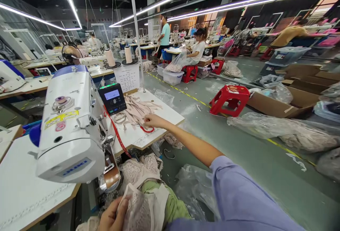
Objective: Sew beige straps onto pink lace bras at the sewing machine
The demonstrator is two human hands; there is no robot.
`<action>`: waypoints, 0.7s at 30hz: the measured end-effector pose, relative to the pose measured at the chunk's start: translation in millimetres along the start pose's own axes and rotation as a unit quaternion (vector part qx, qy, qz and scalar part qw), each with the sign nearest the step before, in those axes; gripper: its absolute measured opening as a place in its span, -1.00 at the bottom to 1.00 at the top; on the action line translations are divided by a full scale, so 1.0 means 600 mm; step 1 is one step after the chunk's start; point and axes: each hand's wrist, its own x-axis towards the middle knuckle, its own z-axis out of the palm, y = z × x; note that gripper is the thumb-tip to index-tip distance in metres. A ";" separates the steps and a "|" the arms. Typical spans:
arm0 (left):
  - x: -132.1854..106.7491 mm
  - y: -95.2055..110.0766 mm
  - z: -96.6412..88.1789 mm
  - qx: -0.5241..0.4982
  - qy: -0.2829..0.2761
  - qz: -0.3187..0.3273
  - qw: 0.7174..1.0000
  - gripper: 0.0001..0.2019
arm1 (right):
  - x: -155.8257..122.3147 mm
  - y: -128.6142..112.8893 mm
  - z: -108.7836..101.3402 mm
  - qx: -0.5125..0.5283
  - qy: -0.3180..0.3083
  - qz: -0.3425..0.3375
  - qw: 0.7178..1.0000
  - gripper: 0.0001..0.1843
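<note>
In the lower part of the head view, my left hand (114, 214) grips a beige lace bra (140, 206), thumb on top of the fabric. More of the lace garment (139, 169) hangs by the sewing machine's arm, over green cloth (175, 202). My right hand (155, 121) reaches across to the white table, fingers pinched together at the edge of a pile of beige straps (135, 108). What looks like a strap end is between the fingertips. Scissors with red handles (147, 129) lie just under that hand.
A white sewing machine (71, 124) with a control panel (113, 98) stands at left. Thread cones (128, 54) rise behind it. A red stool (230, 100), cardboard boxes (287, 100) and plastic bags (292, 131) are on the floor at right. Co-workers (198, 48) sit and stand farther back.
</note>
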 end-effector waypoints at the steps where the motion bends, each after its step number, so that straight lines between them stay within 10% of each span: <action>1: -0.005 0.007 -0.002 0.003 0.000 0.010 1.000 -0.42 | -0.011 -0.003 0.007 0.054 -0.007 -0.009 0.998 -0.74; 12: -0.028 0.009 -0.025 -0.084 -0.031 0.005 0.996 -0.51 | -0.189 0.004 0.221 0.482 -0.234 0.086 0.840 -0.69; 21: -0.039 0.033 -0.034 -0.033 -0.072 0.052 0.996 -0.64 | -0.227 -0.060 0.272 0.305 -0.231 -0.068 0.922 -0.67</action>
